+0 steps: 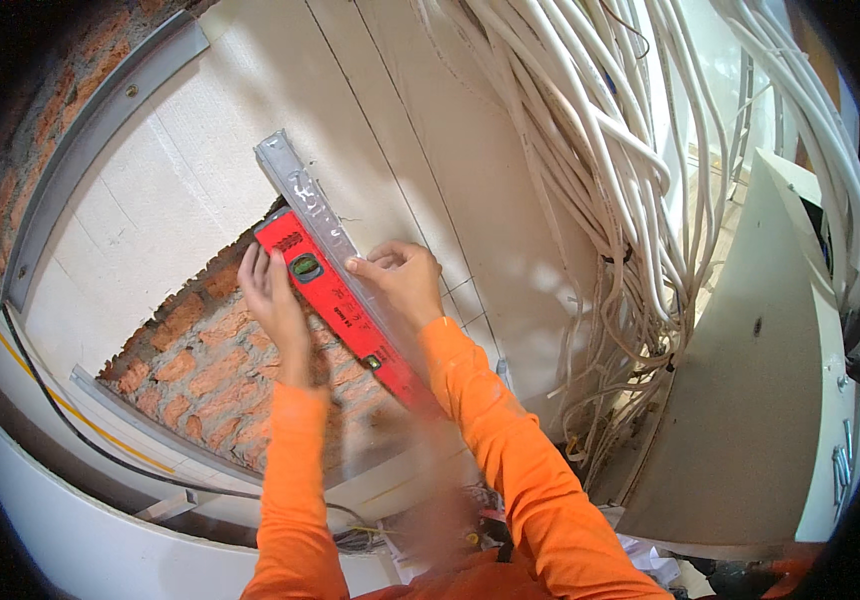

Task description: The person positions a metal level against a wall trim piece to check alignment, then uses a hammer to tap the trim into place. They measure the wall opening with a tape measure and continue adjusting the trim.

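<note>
A red spirit level (335, 312) lies slantwise against the wall panel, its long edge along a grey metal profile (308, 200). My left hand (278, 308) grips the level's left edge near its upper end, thumb beside the round green vial (306, 267). My right hand (408, 285) is closed on the metal profile from the right, thumb pressed on its face and fingers curled. The upper end of the profile sticks out beyond the level. Its lower part is hidden behind my right hand and sleeve.
Behind the level, a cut opening shows rough brickwork (215, 365). Another metal angle (115, 135) runs along the upper left. Bundled white cables (600, 180) hang at the right, beside an open grey metal cabinet (740, 420). A black cable (60, 410) runs along the lower left.
</note>
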